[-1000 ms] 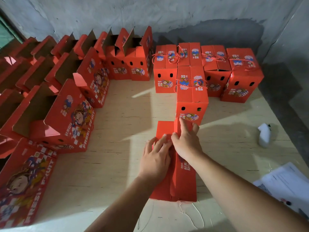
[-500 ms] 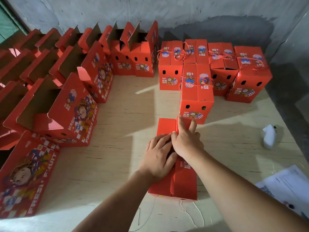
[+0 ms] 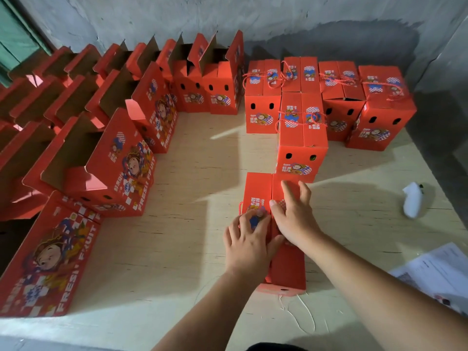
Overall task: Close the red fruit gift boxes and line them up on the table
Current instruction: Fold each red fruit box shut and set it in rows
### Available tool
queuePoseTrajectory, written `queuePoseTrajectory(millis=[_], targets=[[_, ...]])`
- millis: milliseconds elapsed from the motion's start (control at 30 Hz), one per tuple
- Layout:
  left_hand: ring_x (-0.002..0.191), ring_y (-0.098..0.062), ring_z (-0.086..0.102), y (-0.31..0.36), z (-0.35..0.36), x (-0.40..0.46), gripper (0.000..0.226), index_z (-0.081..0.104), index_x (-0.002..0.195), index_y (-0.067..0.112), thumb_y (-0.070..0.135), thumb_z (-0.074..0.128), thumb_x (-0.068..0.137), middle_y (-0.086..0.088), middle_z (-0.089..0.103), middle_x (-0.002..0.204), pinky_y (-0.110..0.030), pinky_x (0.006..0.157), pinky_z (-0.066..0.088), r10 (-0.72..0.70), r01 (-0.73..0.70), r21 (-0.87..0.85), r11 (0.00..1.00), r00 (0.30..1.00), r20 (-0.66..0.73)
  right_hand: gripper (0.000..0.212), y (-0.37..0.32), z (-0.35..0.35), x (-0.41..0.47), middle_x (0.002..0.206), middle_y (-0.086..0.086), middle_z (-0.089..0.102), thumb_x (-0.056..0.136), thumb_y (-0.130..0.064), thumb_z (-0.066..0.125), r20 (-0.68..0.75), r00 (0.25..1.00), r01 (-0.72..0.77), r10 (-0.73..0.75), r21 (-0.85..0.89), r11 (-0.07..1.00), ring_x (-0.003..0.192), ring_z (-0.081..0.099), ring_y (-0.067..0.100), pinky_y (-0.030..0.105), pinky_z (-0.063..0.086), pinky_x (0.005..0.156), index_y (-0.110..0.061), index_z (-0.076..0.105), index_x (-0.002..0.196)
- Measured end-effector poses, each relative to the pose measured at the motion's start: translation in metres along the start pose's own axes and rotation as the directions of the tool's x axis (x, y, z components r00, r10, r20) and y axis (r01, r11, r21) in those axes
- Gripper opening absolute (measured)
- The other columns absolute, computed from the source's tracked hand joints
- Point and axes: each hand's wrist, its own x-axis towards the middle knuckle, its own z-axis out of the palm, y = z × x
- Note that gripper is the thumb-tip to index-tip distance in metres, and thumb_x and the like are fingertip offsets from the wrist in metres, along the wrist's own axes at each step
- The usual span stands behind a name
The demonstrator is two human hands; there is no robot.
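A red fruit gift box (image 3: pixel 258 188) stands in front of me on the table, its two top flaps folded flat. My left hand (image 3: pixel 249 243) rests on the left flap with fingers spread, over the printed picture. On the right flap lies my right hand (image 3: pixel 295 216), pressing with straight fingers beside the centre seam. A red cord loop (image 3: pixel 240 207) shows at the box's left edge. Just behind stands a closed box (image 3: pixel 302 140) with a cord across its top. Several more closed boxes (image 3: pixel 379 107) line the back wall.
Several open red boxes (image 3: pixel 106 158) with raised flaps fill the left side and the back left. One box (image 3: pixel 48 257) lies flat at the front left. A white object (image 3: pixel 412 200) and printed papers (image 3: pixel 440 269) lie at the right, on the pale wooden table (image 3: pixel 152 262).
The box's flaps have come down flat. My right hand slid forward onto the right flap, and my left hand spread over the left flap. The view moved closer.
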Motion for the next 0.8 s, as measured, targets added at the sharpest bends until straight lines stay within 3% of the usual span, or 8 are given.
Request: queuePoseTrajectory(millis=[67,167,400,500,567,667,733,800], targets=[[0.143,-0.024,0.027,-0.007,-0.003,-0.006,0.077,0.052,0.144,0.042,0.086,0.031,0.084,0.010,0.035,0.155,-0.044,0.117,0.023,0.045,-0.047,-0.094,0.994,0.999,-0.022,0.075,0.013,0.001,-0.022,0.159,0.010,0.013,0.097,-0.045,0.062,0.046,0.999,-0.030,0.023,0.146,0.989,0.149,0.026,0.027,0.031,0.030,0.110,-0.034,0.022,0.159],[0.148,-0.018,0.017,-0.013,-0.002,-0.019,0.067,0.048,0.145,0.046,0.079,0.042,0.087,0.019,0.027,0.158,-0.043,0.120,0.018,0.105,-0.103,-0.150,0.983,0.994,0.002,0.096,0.025,0.002,-0.046,0.146,0.010,0.030,0.090,-0.050,0.071,0.173,0.979,-0.157,0.106,0.315,0.936,0.135,0.040,0.015,0.030,0.033,0.110,-0.047,0.005,0.160],[0.147,-0.021,-0.010,-0.008,-0.004,-0.024,0.063,0.015,0.148,0.066,0.076,0.043,0.092,0.017,-0.011,0.163,-0.053,0.121,-0.003,-0.005,0.035,-0.148,0.988,0.980,0.200,0.094,0.022,0.001,-0.054,0.138,0.002,0.032,0.089,-0.054,0.071,0.098,0.992,-0.101,0.077,0.262,0.960,0.119,0.045,0.010,0.028,0.036,0.095,-0.047,0.009,0.159],[0.145,-0.020,0.000,-0.004,-0.003,-0.021,0.064,0.025,0.148,0.061,0.076,0.049,0.090,0.016,-0.003,0.162,-0.050,0.121,0.005,-0.039,0.067,-0.169,0.983,0.985,0.167,0.087,0.020,0.001,-0.059,0.138,0.008,0.037,0.092,-0.049,0.069,0.052,0.998,-0.056,0.044,0.264,0.963,0.112,0.043,0.002,0.026,0.036,0.093,-0.045,0.015,0.159],[0.142,-0.018,0.011,-0.006,-0.002,-0.026,0.060,0.047,0.142,0.050,0.073,0.056,0.088,0.012,0.015,0.160,-0.046,0.121,0.015,-0.028,0.043,-0.222,0.974,0.997,0.068,0.087,0.015,-0.004,-0.060,0.141,0.009,0.036,0.092,-0.046,0.070,0.038,0.998,-0.052,0.043,0.260,0.964,0.109,0.036,-0.006,0.025,0.035,0.097,-0.040,0.018,0.160],[0.140,-0.020,0.025,-0.017,0.004,-0.041,0.035,0.071,0.120,0.031,0.054,0.057,0.096,0.017,0.042,0.148,-0.040,0.119,0.026,0.079,-0.135,-0.405,0.904,0.985,-0.151,0.100,0.012,-0.008,-0.069,0.152,0.000,0.020,0.080,-0.059,0.074,0.080,0.997,-0.018,0.003,0.191,0.981,0.128,0.027,-0.005,0.032,0.033,0.112,-0.040,0.015,0.159],[0.146,-0.018,0.018,-0.029,0.004,-0.048,0.042,0.070,0.127,0.033,0.044,0.044,0.096,0.021,0.036,0.154,-0.026,0.123,0.013,0.144,-0.176,-0.459,0.871,0.984,-0.105,0.114,0.012,-0.008,-0.083,0.160,-0.012,-0.008,0.066,-0.076,0.069,0.193,0.980,0.020,-0.040,0.101,0.995,0.142,0.019,-0.003,0.031,0.025,0.120,-0.050,0.006,0.158],[0.149,-0.020,0.011,-0.040,0.002,-0.048,0.052,0.062,0.140,0.029,0.035,0.044,0.092,0.014,0.030,0.159,-0.025,0.124,0.006,0.219,-0.209,-0.442,0.872,0.975,-0.029,0.108,0.014,-0.006,-0.095,0.162,-0.011,-0.026,0.073,-0.062,0.074,0.223,0.972,0.060,-0.079,0.089,0.994,0.153,0.006,0.006,0.028,0.017,0.122,-0.057,0.005,0.156]])
